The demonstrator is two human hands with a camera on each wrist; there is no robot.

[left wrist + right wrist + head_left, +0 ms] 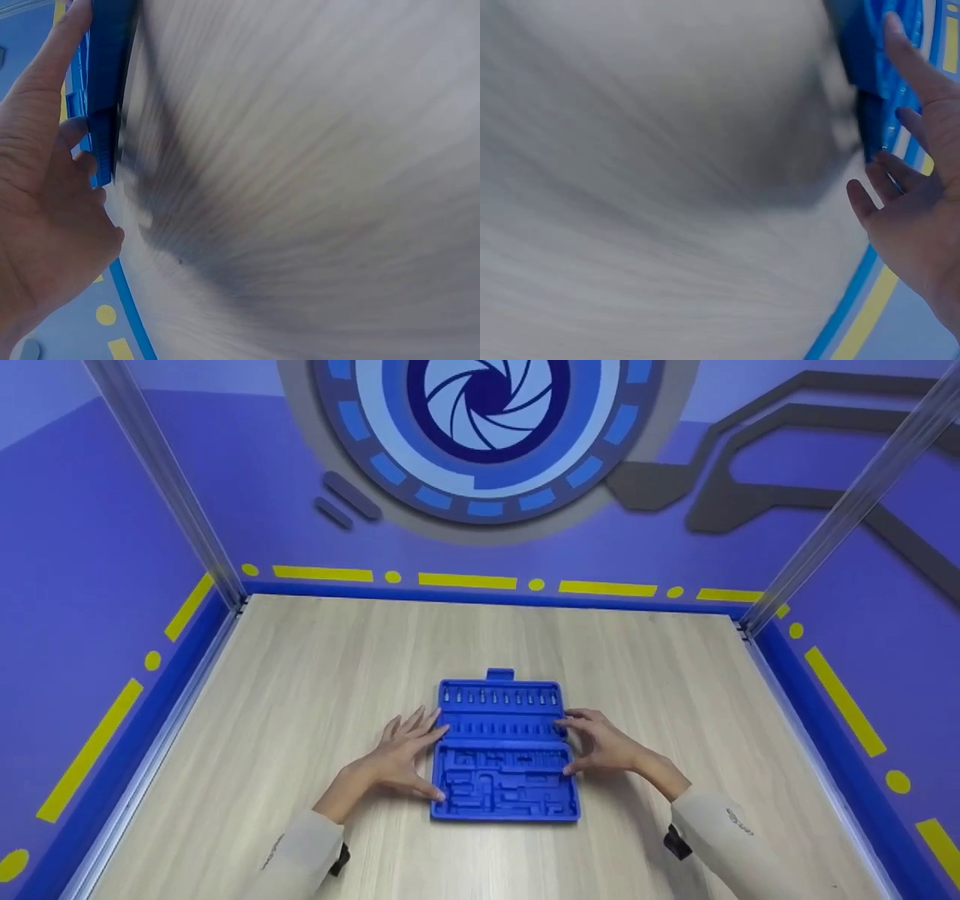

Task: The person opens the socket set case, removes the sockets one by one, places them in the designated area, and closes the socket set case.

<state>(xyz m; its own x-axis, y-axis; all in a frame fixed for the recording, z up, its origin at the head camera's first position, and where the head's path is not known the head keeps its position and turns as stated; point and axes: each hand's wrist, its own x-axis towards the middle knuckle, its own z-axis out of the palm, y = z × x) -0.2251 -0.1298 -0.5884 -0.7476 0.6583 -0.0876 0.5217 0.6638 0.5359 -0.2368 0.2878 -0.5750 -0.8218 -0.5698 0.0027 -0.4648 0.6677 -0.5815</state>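
Note:
A blue plastic tool case lies unfolded on the wooden table, its latch tab pointing away from me. One row of small metal bits fills the upper part of the far half; moulded recesses shape the near half. At the left edge my left hand spreads its thumb and index finger along the rim, the other fingers fanned out beside it. My right hand touches the right edge, thumb by the near half and fingers by the far half. The left wrist view shows the case's side under my thumb.
Pale wood table surrounds the case. Blue-purple printed walls with yellow dashes enclose it at the back and sides, and metal posts stand at the far corners. Beige sleeves cover my forearms.

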